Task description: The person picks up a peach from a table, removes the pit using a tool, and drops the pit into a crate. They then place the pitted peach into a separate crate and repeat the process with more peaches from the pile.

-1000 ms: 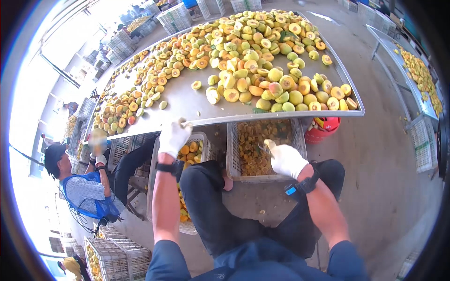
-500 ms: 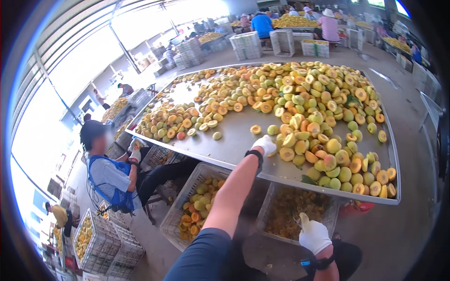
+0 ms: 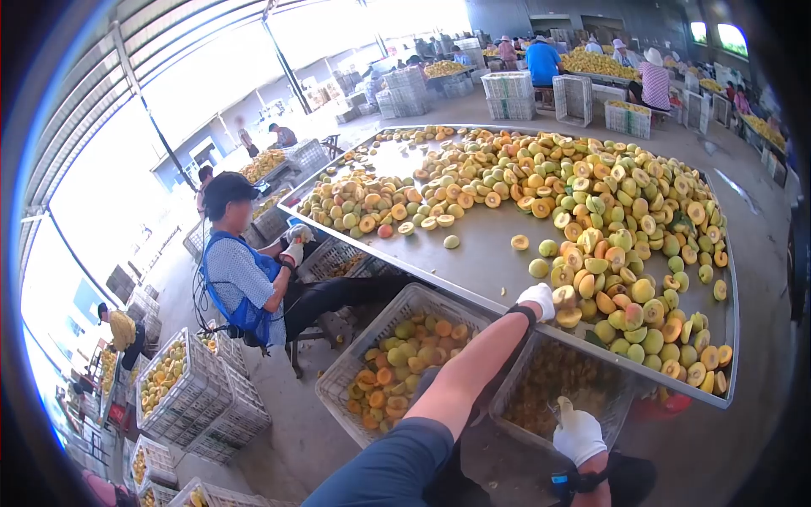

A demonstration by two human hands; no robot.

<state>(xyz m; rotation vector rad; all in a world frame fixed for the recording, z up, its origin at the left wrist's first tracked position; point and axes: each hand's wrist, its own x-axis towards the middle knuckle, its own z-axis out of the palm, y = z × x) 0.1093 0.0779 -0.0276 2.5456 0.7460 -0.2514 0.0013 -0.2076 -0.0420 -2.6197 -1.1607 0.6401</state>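
My left hand (image 3: 537, 300), in a white glove, is at the near edge of a metal table (image 3: 473, 253), beside a halved peach (image 3: 567, 317) at the edge of the pile. Its fingers are mostly hidden behind the back of the hand. Lower down, my right hand (image 3: 580, 433), also gloved and with a stained thumb, is closed over a crate of brown scraps (image 3: 621, 406). A thin glint shows by its fingers, too small to name. Whole and halved yellow-green peaches (image 3: 625, 203) are heaped across the table.
Left of my arm stands a crate of peaches (image 3: 338, 389). A person in a blue vest (image 3: 253, 287) sits at the table's left side, holding something in gloved hands. Stacked crates (image 3: 190, 397) fill the lower left. Further tables and workers are at the back.
The view has turned left, so the scene sits further right. My left hand has drawn back from among the loose peaches to the near table edge. My right hand stays over the scrap crate.
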